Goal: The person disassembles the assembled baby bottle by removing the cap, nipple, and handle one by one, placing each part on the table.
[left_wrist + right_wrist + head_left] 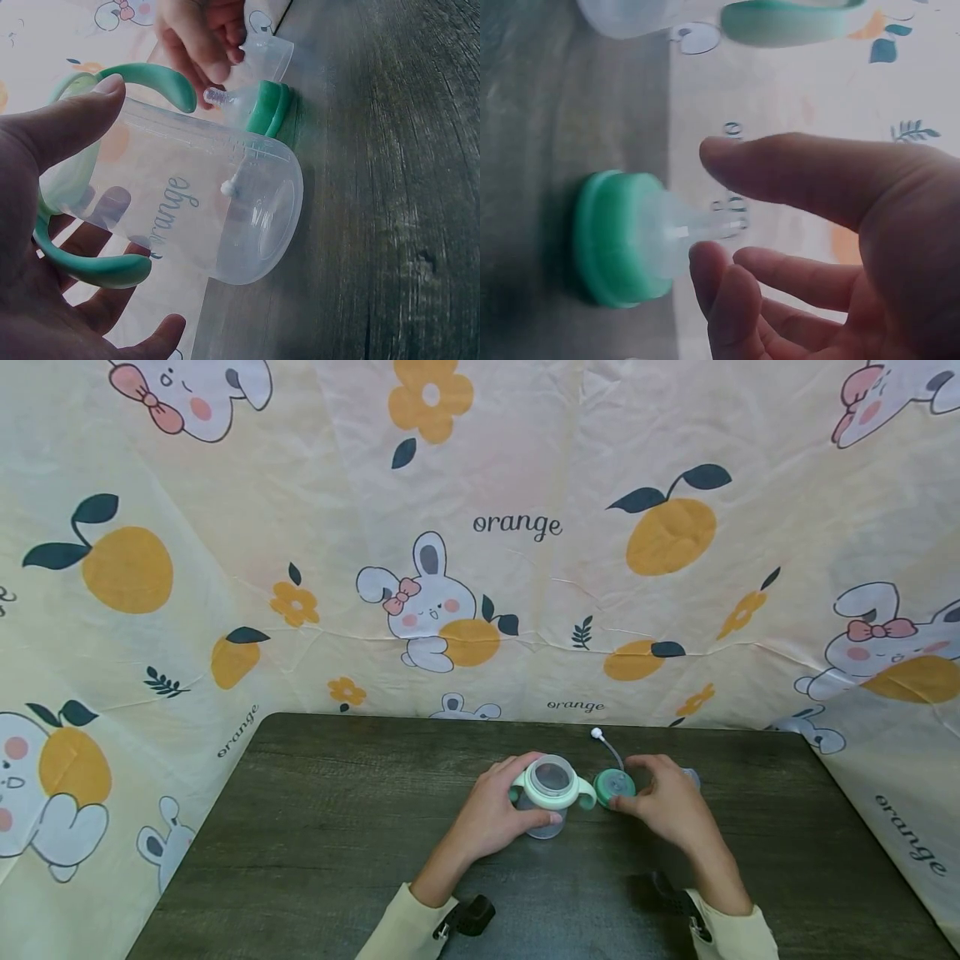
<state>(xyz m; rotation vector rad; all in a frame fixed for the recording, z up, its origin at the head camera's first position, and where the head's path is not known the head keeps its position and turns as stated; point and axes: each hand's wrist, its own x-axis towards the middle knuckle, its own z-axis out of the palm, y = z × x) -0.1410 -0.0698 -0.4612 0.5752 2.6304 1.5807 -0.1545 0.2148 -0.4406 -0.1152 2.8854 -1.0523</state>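
Observation:
My left hand [489, 814] grips a clear baby bottle [191, 176] by its upper part, thumb on one side and fingers round the other. The bottle has a pale green neck ring and two green handles [101, 270]. To its right a green collar [615, 240] with a clear nipple [676, 229] rests on the table, nipple up. A thin straw [611, 749] with a white weighted end extends behind that collar. My right hand [669, 802] is at the collar; in the right wrist view its thumb and fingers are spread either side of the nipple tip, with a gap between.
A clear cap [268, 56] stands just beyond the collar, partly behind my right hand in the head view. The dark wooden table [337, 843] ends at a back edge against a printed cloth [525, 585] with rabbits and oranges.

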